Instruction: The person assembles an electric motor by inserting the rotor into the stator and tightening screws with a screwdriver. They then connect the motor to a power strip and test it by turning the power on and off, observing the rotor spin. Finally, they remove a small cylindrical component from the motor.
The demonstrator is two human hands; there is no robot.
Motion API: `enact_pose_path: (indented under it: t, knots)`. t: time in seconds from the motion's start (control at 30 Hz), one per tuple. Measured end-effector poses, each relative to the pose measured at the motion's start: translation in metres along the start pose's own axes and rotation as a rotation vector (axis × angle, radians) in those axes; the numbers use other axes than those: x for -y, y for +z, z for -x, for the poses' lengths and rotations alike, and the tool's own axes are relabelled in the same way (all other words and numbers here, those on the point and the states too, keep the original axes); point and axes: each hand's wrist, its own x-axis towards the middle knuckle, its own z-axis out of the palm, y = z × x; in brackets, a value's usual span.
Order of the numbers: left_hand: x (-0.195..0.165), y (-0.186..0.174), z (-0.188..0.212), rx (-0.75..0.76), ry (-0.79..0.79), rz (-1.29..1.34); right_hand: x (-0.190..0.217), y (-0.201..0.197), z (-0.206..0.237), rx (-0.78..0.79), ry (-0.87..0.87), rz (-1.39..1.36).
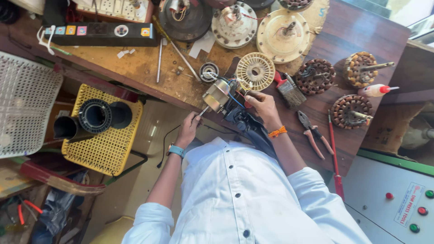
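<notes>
Yellow plastic mesh forms a stool [105, 151] at the left, below the bench edge, with black pipe sections [92, 118] lying on its seat, and a white mesh basket [25, 101] sits further left. Next comes the person's left hand [188, 129], a blue watch [176, 150] on its wrist, its fingers pinched together on the thin metal shaft that sticks out of the small electric motor [218, 95]. That motor, a silvery block with blue and red wires, hangs at the front edge of the wooden workbench [135, 68], just below a cream slotted fan disc [256, 71] and a small bearing [209, 71]. The right hand [262, 106], with an orange thread on the wrist, curls over the wires and black part on the motor's right side, fingers closed on them. Just to its right lies a paintbrush [289, 90], then pliers with pink handles [313, 133] and a red screwdriver [334, 153]. Three wound copper stators [315, 76] rest further right, beside a small white bottle with a red cap [375, 90].
</notes>
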Motion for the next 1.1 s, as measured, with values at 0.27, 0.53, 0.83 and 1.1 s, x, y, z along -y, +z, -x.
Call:
enact_pose_path:
  t: [0.27,0.53,0.83,1.1]
  knots:
    - [0.000,-0.033,-0.017,0.130,0.101,-0.221,0.000,-0.002,-0.003,-0.181,-0.352,-0.207]
    - [0.013,-0.065,-0.034,0.300,0.105,-0.097,0.004,0.007,-0.010,-0.364,-0.402,0.297]
    - [0.014,-0.039,-0.021,-0.080,0.024,-0.208,-0.012,-0.017,-0.020,0.232,0.207,-0.932]
    - [-0.066,-0.002,-0.025,0.044,0.234,-0.169,0.011,-0.040,0.040,0.351,0.042,-0.449]
